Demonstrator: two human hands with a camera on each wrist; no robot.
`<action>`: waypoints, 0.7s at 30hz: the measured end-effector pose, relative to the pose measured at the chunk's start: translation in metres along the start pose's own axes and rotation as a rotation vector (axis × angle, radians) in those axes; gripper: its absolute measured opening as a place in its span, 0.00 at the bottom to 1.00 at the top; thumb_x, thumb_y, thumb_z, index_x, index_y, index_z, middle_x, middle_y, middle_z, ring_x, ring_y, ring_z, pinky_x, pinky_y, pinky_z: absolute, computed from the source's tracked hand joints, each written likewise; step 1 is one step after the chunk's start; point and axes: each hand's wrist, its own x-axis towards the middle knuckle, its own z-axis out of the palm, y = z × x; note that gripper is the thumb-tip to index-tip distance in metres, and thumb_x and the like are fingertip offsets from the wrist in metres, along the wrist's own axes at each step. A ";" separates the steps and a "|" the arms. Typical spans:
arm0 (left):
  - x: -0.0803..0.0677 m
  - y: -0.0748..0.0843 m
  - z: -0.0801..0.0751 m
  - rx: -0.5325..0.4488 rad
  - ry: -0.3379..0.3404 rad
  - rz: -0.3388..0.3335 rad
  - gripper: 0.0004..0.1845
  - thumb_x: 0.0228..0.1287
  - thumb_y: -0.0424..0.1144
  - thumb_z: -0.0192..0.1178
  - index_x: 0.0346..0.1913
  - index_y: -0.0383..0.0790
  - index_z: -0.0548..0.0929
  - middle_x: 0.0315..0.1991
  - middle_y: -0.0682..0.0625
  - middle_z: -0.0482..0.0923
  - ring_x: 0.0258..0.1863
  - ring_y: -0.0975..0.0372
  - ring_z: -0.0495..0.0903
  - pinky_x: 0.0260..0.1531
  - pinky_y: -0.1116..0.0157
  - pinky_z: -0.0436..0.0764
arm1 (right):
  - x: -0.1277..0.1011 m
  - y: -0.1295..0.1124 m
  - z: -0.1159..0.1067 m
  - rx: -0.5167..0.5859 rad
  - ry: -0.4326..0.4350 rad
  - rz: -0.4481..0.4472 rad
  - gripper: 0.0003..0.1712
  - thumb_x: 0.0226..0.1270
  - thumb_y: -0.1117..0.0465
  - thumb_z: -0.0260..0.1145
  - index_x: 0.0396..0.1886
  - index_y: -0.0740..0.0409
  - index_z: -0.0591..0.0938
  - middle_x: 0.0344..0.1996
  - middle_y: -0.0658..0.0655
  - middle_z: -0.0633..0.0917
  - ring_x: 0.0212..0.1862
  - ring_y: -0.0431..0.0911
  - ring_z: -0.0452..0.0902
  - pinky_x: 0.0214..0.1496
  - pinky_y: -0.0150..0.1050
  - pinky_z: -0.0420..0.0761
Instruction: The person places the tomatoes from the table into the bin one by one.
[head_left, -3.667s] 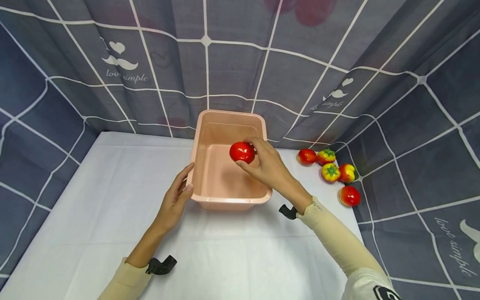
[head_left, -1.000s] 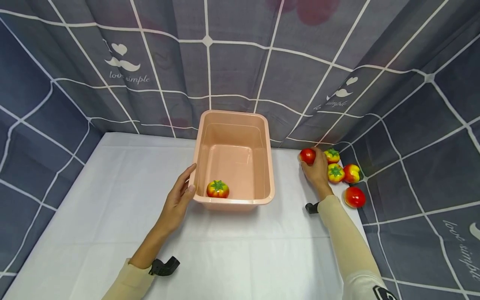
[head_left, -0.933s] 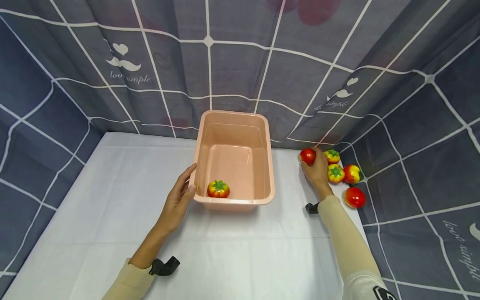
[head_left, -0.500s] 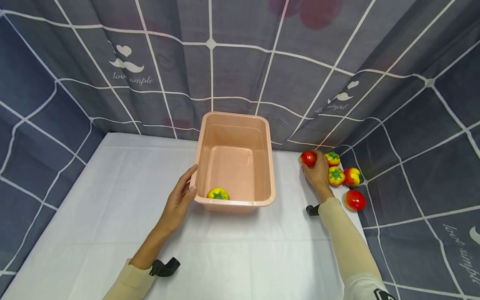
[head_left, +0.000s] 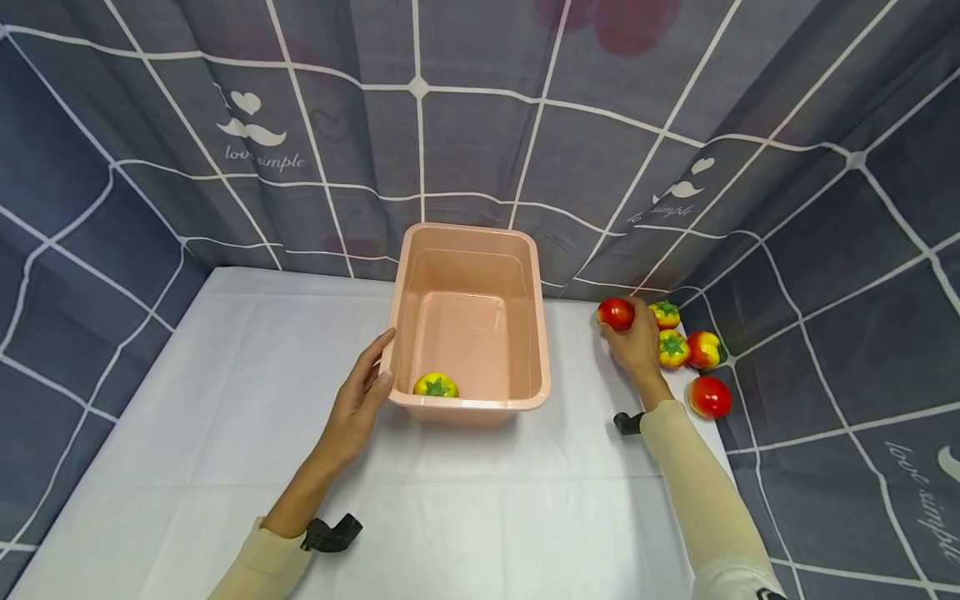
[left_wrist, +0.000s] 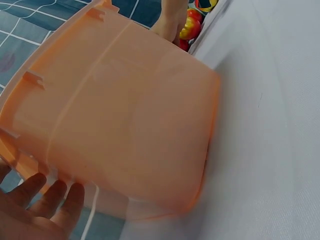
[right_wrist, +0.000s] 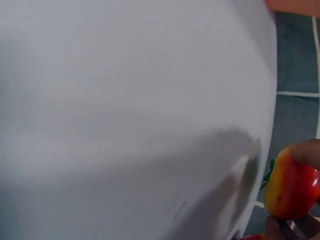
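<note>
A pink plastic bin (head_left: 468, 406) stands on the white table. My left hand (head_left: 352, 408) holds its left rim; in the left wrist view, the fingers (left_wrist: 52, 197) lie against the outer wall below the rim. A red and yellow tomato (head_left: 435, 385) lies inside at the near left corner, its green calyx showing. At the right back of the table, my right hand (head_left: 636, 337) grips another tomato (head_left: 615, 314) between thumb and fingers. The right wrist view shows this tomato (right_wrist: 290, 187) with yellow shoulders and a bit of green calyx.
Several more tomatoes sit beside the right hand: one at the back (head_left: 664, 314), one with its calyx up (head_left: 673, 348), one on its side (head_left: 703, 350), and a red one (head_left: 709, 397) nearer. A grey checked curtain (head_left: 480, 125) encloses the table's back and sides.
My right hand went from over the bin to the tomatoes at right, and now grips another. The tomato it held lies in the bin and has rolled, showing more yellow. The left hand stayed.
</note>
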 end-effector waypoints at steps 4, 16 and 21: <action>-0.001 0.001 0.001 0.004 0.009 -0.005 0.31 0.88 0.36 0.46 0.87 0.57 0.59 0.89 0.53 0.52 0.84 0.41 0.61 0.69 0.76 0.72 | -0.008 -0.006 -0.003 0.048 0.044 -0.057 0.38 0.66 0.60 0.77 0.73 0.62 0.73 0.68 0.71 0.79 0.70 0.66 0.74 0.78 0.62 0.72; 0.000 0.002 0.001 0.004 0.017 -0.010 0.31 0.88 0.36 0.46 0.87 0.54 0.59 0.88 0.53 0.53 0.84 0.41 0.62 0.69 0.77 0.73 | -0.039 -0.029 -0.012 0.208 0.076 -0.072 0.40 0.65 0.58 0.80 0.75 0.58 0.75 0.69 0.63 0.79 0.64 0.58 0.81 0.70 0.49 0.84; 0.000 0.002 0.001 -0.001 0.013 -0.005 0.31 0.88 0.36 0.46 0.87 0.53 0.59 0.88 0.51 0.53 0.84 0.40 0.61 0.69 0.77 0.72 | -0.055 -0.038 -0.015 0.311 0.069 -0.058 0.40 0.64 0.59 0.81 0.74 0.58 0.75 0.69 0.62 0.79 0.65 0.58 0.81 0.74 0.55 0.81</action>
